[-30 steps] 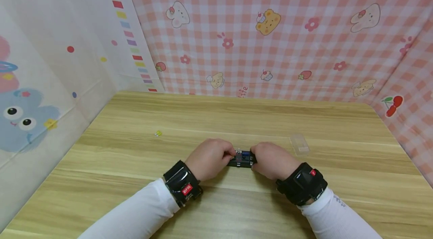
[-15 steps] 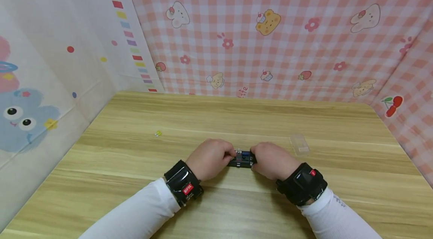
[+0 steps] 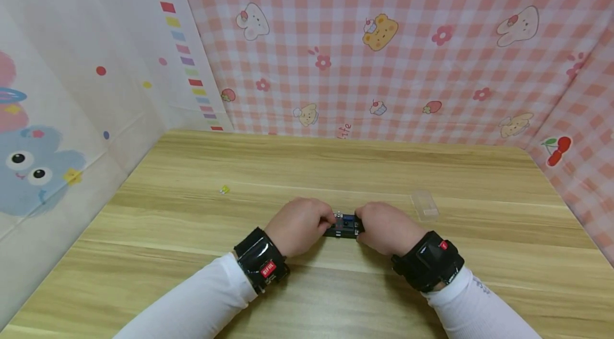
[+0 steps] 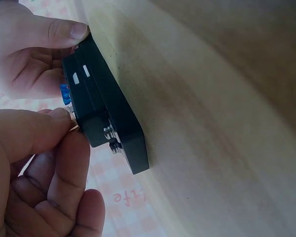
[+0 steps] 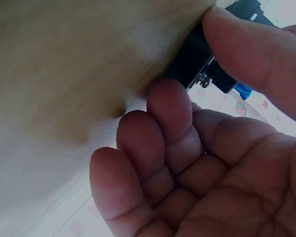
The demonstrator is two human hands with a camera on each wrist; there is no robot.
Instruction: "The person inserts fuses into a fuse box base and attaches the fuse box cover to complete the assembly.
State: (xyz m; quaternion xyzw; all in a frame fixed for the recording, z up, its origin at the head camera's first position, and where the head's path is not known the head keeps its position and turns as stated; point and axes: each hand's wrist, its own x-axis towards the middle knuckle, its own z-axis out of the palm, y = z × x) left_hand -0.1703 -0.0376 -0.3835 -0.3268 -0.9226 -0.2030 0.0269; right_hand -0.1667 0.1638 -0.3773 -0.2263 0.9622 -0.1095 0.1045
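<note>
A black fuse block (image 3: 346, 233) with metal screw terminals (image 4: 110, 133) and a blue piece (image 4: 65, 94) on its top sits on the table in front of me. My left hand (image 3: 299, 227) is at its left end, where thumb and index finger pinch a small silvery piece (image 4: 69, 109) against the top of the block. Those fingertips mostly cover the piece, and I cannot tell what it is. My right hand (image 3: 387, 228) grips the block's right end between thumb and fingers. In the right wrist view its other fingers (image 5: 116, 180) lie alongside, off the block.
A small yellow blade fuse (image 3: 224, 189) lies on the wooden table (image 3: 307, 296) to the far left. Behind the right hand lies a clear plastic cover (image 3: 425, 206). Patterned cloth (image 3: 398, 72) hangs along the back and both sides of the table.
My left hand has shifted very slightly to the right, still pinching at the block. The right hand keeps its grip, and the yellow fuse and clear cover stay in place.
</note>
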